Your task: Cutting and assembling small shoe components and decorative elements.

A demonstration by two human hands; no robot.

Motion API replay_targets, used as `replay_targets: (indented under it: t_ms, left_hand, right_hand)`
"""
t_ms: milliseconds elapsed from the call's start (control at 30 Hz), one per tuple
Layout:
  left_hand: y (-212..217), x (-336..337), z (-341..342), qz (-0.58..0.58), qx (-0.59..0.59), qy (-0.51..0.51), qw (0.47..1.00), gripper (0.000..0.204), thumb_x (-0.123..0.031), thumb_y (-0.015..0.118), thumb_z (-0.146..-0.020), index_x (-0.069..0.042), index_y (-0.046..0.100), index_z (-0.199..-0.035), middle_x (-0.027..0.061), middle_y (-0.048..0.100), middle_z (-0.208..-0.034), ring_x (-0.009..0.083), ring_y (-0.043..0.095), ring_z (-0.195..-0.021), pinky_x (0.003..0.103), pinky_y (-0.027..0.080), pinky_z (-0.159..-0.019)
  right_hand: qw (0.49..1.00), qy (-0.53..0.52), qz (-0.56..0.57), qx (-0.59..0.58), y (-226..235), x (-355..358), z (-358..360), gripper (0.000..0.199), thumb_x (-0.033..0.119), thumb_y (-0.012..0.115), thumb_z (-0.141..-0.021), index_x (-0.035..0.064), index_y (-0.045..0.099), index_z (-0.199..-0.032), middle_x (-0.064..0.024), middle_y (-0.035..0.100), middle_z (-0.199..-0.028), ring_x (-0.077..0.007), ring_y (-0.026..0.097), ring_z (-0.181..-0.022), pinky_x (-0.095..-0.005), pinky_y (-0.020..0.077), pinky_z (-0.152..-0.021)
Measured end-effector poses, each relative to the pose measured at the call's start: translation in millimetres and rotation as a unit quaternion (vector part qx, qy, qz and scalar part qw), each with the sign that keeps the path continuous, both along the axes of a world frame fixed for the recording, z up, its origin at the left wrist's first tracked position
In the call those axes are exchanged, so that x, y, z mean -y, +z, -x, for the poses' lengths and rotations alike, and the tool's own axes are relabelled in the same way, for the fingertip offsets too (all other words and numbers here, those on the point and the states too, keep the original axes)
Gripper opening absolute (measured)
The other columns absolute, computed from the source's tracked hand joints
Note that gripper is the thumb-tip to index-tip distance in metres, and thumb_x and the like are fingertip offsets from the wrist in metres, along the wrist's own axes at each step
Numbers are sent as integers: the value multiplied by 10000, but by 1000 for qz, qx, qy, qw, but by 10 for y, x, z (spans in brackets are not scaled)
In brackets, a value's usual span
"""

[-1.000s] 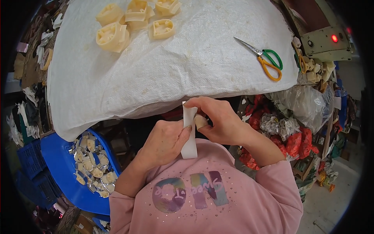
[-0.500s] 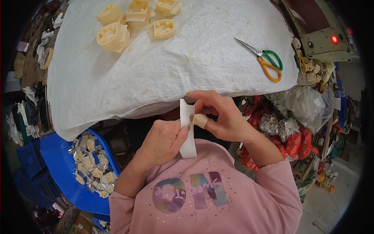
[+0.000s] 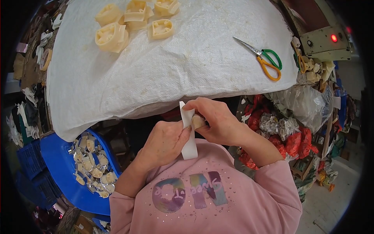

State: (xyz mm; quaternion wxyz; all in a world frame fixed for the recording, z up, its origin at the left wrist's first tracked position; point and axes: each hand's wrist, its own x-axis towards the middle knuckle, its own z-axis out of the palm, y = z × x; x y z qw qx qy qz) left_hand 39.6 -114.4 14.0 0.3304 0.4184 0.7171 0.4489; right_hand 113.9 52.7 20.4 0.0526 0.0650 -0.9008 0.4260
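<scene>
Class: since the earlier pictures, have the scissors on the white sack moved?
No. The scissors lie at the same spot on the white sack, beside the machine with the red light.

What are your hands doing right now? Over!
Left hand and right hand both grip a white strip close to the chest. Right also pinches a small cream piece. Scissors lie apart on the table. Nothing in the way.

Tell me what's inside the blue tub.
The blue tub holds a heap of small pale pieces. Its near side is hidden behind the left arm and pink sleeve.
</scene>
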Motion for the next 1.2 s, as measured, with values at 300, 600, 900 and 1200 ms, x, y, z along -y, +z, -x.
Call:
replay_targets:
  t_ms: [300,600,900,1200]
  left_hand:
    - [31,18,30,12,46,2,999,208,-108,461,-871,46,545,-761,201,532,-614,368,548,-552,398,425,-509]
    - [-9,16,-12,-9,50,0,999,215,-110,472,-871,47,539,-740,202,535,-618,366,548,-554,393,425,-506]
    - [19,-7,-7,-1,43,-23,999,203,-104,471,-870,45,553,-760,196,542,-621,355,551,-549,385,429,-508]
    - [15,-2,5,-30,48,16,998,241,-124,458,-864,51,561,-733,148,517,-553,270,522,-455,325,409,-463]
  right_hand:
    - [966,-8,243,94,29,-96,-58,433,-80,504,-824,15,439,-1242,-73,577,-833,-126,584,-731,-263,508,-689]
    - [965,-5,213,151,113,-108,-47,430,-73,551,-780,4,463,-1194,-95,595,-843,-139,598,-744,-272,506,-691]
    - [996,24,77,39,43,-63,-34,418,-60,523,-666,1,468,-1076,-167,587,-790,-353,586,-687,-366,469,-610]
    - [958,-1,273,93,22,-110,-70,386,-59,499,-811,8,451,-1188,-78,576,-792,-149,582,-694,-273,491,-649]
